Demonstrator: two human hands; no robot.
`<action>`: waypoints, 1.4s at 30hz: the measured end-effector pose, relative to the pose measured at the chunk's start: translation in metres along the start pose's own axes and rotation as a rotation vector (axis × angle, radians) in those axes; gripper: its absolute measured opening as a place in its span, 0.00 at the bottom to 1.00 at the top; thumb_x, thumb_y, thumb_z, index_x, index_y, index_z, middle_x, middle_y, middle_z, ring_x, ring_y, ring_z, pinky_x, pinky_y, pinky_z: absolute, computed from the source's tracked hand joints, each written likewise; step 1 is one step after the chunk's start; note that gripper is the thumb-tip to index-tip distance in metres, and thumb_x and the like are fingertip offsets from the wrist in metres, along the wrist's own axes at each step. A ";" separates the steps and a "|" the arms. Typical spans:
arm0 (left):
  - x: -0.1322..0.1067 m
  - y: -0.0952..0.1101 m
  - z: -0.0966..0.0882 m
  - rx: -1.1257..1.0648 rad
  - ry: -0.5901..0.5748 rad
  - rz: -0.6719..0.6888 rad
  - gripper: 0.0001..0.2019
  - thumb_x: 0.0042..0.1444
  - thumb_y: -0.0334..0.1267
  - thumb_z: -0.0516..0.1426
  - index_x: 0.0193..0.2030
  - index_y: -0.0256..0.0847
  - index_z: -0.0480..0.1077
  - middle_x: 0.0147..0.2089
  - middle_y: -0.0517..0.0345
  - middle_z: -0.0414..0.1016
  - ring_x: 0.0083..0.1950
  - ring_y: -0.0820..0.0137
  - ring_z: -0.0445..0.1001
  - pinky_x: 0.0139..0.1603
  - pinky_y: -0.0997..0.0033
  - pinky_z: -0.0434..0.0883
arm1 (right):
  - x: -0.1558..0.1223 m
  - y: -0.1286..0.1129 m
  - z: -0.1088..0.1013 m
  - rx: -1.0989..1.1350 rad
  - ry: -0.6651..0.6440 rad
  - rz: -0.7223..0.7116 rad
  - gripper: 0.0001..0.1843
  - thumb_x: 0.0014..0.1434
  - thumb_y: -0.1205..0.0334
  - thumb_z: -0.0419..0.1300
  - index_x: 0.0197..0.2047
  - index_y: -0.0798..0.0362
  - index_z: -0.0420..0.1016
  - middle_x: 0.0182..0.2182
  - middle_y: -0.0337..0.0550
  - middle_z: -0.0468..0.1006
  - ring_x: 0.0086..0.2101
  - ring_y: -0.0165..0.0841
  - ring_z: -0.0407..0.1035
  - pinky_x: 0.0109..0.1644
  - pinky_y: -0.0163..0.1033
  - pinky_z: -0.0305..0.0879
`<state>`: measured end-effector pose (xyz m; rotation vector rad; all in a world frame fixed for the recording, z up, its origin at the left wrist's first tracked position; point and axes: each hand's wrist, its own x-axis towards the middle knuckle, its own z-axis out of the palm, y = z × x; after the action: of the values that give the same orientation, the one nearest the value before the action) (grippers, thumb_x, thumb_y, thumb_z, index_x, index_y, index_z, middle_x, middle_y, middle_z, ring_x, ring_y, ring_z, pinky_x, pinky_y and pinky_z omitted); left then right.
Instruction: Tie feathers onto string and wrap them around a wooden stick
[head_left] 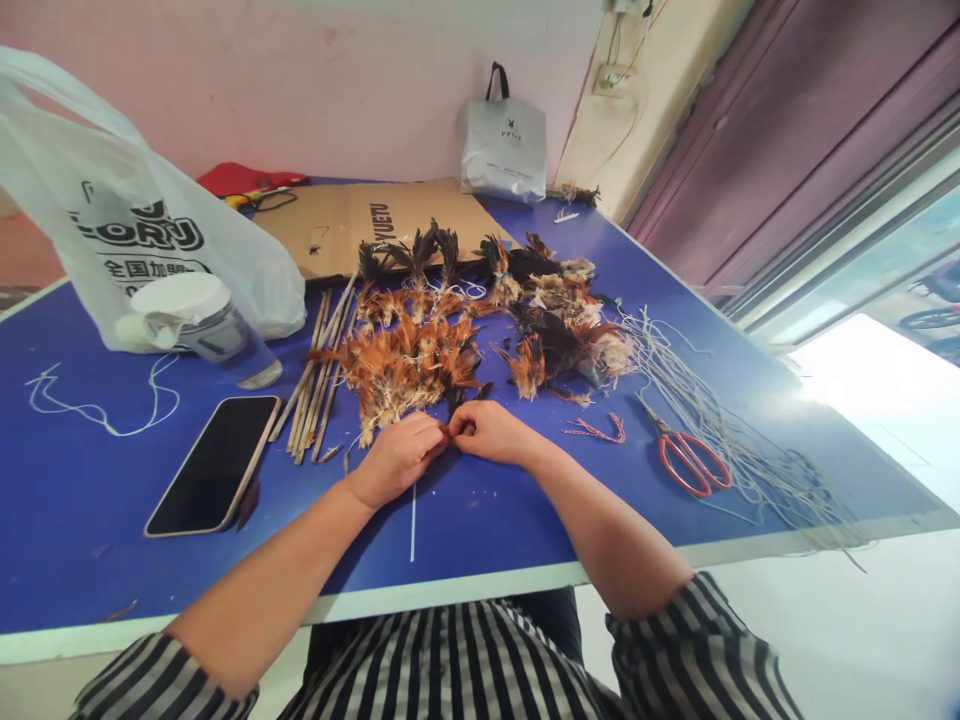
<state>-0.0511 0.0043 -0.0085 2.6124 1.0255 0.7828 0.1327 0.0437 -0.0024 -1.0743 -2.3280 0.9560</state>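
Pile of orange-brown feathers (409, 365) lies on flat blue counter (525, 545). Left hand (403, 448), right hand (491, 431) meet just before pile's near edge, both grips pinched closed; object between hidden, cannot tell. Left of pile: slim brown wooden sticks (306, 415), flat black-screened phone (214, 465). Right of pile: dark feather heap (562, 340), beyond that red-handled metal scissors (669, 436), long pale strings (750, 445).
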 end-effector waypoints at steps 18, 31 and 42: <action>-0.001 -0.010 0.008 -0.059 0.217 0.026 0.04 0.56 0.31 0.54 0.32 0.40 0.69 0.35 0.55 0.73 0.38 0.71 0.70 0.40 0.68 0.67 | 0.004 0.003 0.002 0.129 0.037 0.119 0.08 0.45 0.72 0.58 0.29 0.58 0.78 0.25 0.38 0.77 0.27 0.26 0.68 0.33 0.29 0.59; -0.001 -0.010 0.008 -0.073 0.218 0.030 0.04 0.56 0.30 0.54 0.32 0.40 0.69 0.35 0.55 0.73 0.38 0.71 0.70 0.40 0.68 0.67 | 0.004 0.003 0.003 0.114 0.043 0.097 0.09 0.45 0.72 0.58 0.30 0.58 0.78 0.25 0.39 0.77 0.26 0.26 0.67 0.32 0.29 0.60; 0.001 -0.009 0.007 -0.046 0.251 0.027 0.03 0.55 0.30 0.55 0.32 0.39 0.69 0.34 0.55 0.73 0.36 0.71 0.69 0.39 0.69 0.67 | 0.003 0.004 0.002 0.159 0.059 0.115 0.07 0.45 0.71 0.57 0.28 0.58 0.76 0.23 0.37 0.74 0.24 0.24 0.64 0.30 0.28 0.58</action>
<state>-0.0521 0.0112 -0.0174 2.5397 1.0219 1.1500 0.1317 0.0466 -0.0065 -1.1645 -2.1227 1.1157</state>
